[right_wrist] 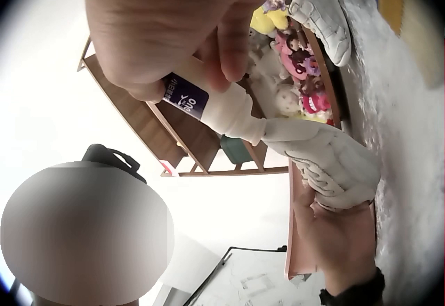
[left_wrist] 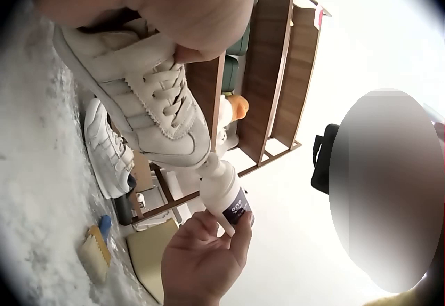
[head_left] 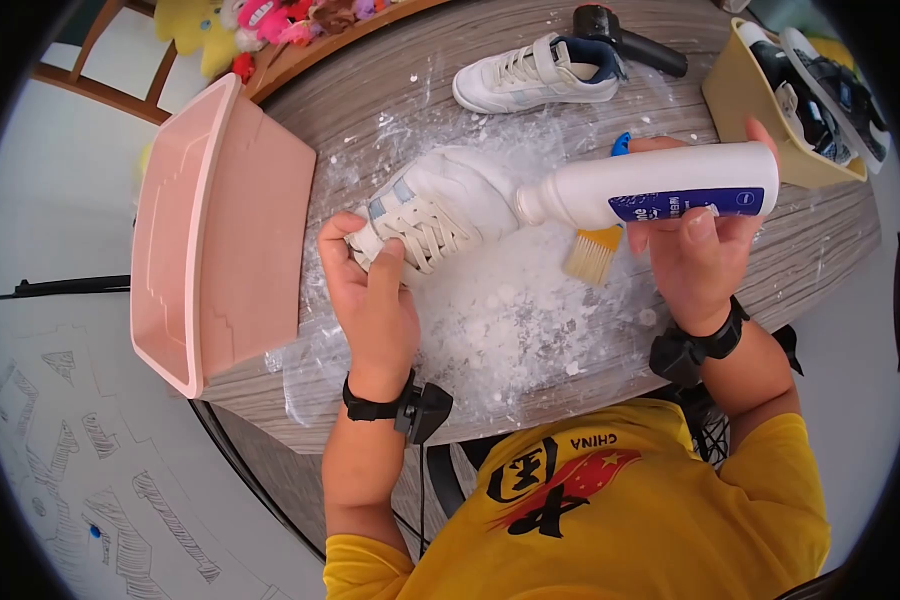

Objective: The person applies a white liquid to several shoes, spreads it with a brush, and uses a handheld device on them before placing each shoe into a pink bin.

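Note:
My left hand grips a white lace-up sneaker at its heel and tongue end, with the thumb over the tongue. The sneaker is tilted, its toe pointing toward my right hand. That hand holds a white plastic bottle with a purple-blue label, its fingers curled round the body. The bottle lies sideways, its nozzle end right at the sneaker's toe. Below the bottle is a brush with pale bristles and a blue handle end, partly hidden behind the bottle.
White residue covers much of the wood-grain table. A second white sneaker and a black handheld tool lie at the back. A pink bin stands left; a yellow bin with shoes stands right. Plush toys sit on a shelf behind.

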Action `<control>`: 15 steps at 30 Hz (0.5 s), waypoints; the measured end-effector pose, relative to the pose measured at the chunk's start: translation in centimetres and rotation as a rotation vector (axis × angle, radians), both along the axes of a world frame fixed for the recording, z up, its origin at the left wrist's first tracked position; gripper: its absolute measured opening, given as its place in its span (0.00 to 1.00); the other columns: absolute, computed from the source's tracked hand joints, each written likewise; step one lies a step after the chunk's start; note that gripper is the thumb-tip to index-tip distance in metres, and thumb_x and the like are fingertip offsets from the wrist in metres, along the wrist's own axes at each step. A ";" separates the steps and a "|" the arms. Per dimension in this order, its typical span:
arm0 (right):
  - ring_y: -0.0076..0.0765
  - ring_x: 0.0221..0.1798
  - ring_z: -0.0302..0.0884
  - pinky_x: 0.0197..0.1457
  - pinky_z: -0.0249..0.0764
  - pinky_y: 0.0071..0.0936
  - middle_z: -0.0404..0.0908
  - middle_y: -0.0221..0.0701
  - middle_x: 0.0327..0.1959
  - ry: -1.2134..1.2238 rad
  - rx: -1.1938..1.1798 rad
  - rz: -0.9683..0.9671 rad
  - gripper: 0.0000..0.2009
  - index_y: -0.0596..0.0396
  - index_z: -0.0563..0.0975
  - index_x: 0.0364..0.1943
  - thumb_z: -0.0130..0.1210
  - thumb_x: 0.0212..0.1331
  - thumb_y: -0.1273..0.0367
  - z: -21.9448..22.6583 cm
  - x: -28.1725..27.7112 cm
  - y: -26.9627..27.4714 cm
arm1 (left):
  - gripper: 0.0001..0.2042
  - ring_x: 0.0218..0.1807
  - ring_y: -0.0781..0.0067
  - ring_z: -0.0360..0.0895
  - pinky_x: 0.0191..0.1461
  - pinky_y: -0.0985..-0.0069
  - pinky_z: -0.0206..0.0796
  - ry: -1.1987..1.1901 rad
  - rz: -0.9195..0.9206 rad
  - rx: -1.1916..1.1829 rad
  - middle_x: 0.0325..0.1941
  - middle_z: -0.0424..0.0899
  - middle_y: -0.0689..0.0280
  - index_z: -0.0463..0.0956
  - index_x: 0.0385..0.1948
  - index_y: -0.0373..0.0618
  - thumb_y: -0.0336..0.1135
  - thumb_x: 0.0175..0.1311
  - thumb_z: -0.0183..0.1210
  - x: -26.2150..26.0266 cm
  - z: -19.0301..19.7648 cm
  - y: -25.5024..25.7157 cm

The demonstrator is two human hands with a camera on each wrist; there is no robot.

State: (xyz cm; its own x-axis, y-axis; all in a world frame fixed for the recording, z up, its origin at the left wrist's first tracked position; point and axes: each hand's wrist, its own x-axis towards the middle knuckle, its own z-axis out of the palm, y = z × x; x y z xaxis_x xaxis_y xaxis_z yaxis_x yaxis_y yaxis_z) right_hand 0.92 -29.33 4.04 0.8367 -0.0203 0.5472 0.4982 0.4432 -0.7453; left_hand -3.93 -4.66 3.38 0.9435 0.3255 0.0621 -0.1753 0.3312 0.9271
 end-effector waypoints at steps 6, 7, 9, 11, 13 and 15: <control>0.34 0.38 0.80 0.40 0.79 0.26 0.74 0.57 0.54 -0.099 -0.047 0.002 0.38 0.46 0.47 0.69 0.58 0.60 0.74 -0.7 0.0 -0.2 | 0.16 0.53 0.70 0.75 0.58 0.68 0.69 0.005 -0.063 -0.145 0.52 0.75 0.59 0.59 0.53 0.47 0.22 0.66 0.50 0.1 -0.2 0.3; 0.34 0.40 0.81 0.42 0.79 0.27 0.74 0.57 0.55 -0.110 -0.058 0.015 0.37 0.46 0.48 0.68 0.58 0.60 0.75 -0.7 0.1 -0.3 | 0.16 0.54 0.69 0.75 0.58 0.68 0.69 0.005 -0.075 -0.163 0.52 0.75 0.59 0.60 0.53 0.47 0.23 0.66 0.50 0.2 -0.2 0.3; 0.35 0.44 0.80 0.44 0.80 0.28 0.74 0.57 0.55 -0.129 -0.067 0.017 0.34 0.47 0.50 0.65 0.58 0.59 0.76 -0.7 0.0 -0.2 | 0.16 0.55 0.67 0.76 0.59 0.66 0.69 0.011 -0.092 -0.206 0.53 0.75 0.58 0.60 0.53 0.47 0.24 0.67 0.51 0.2 -0.2 0.4; 0.35 0.47 0.79 0.46 0.80 0.28 0.73 0.56 0.56 -0.147 -0.085 0.025 0.32 0.47 0.52 0.63 0.58 0.59 0.78 -0.7 0.0 -0.2 | 0.16 0.57 0.65 0.75 0.61 0.65 0.69 0.020 -0.102 -0.257 0.54 0.75 0.57 0.60 0.53 0.47 0.25 0.67 0.51 0.2 0.0 0.4; 0.36 0.50 0.78 0.49 0.80 0.29 0.73 0.56 0.56 -0.167 -0.111 0.041 0.31 0.48 0.54 0.61 0.58 0.58 0.81 -0.7 0.2 -0.3 | 0.18 0.61 0.63 0.74 0.65 0.64 0.66 0.024 -0.131 -0.288 0.58 0.74 0.56 0.59 0.57 0.43 0.28 0.67 0.50 0.2 0.1 0.5; 0.35 0.52 0.77 0.51 0.79 0.30 0.73 0.55 0.56 -0.112 -0.133 0.050 0.30 0.50 0.55 0.60 0.58 0.57 0.82 -0.7 0.1 -0.1 | 0.21 0.65 0.62 0.71 0.68 0.62 0.62 0.038 -0.150 -0.324 0.62 0.73 0.54 0.58 0.61 0.39 0.29 0.67 0.50 0.2 0.2 0.6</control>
State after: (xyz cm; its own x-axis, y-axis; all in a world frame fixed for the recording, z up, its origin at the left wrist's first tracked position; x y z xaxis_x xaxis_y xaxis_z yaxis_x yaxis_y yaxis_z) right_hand 1.03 -29.42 3.31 0.7686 0.0992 0.6320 0.5609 0.3706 -0.7403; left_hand -3.78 -4.08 3.58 0.9819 0.1806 -0.0577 -0.0701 0.6285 0.7746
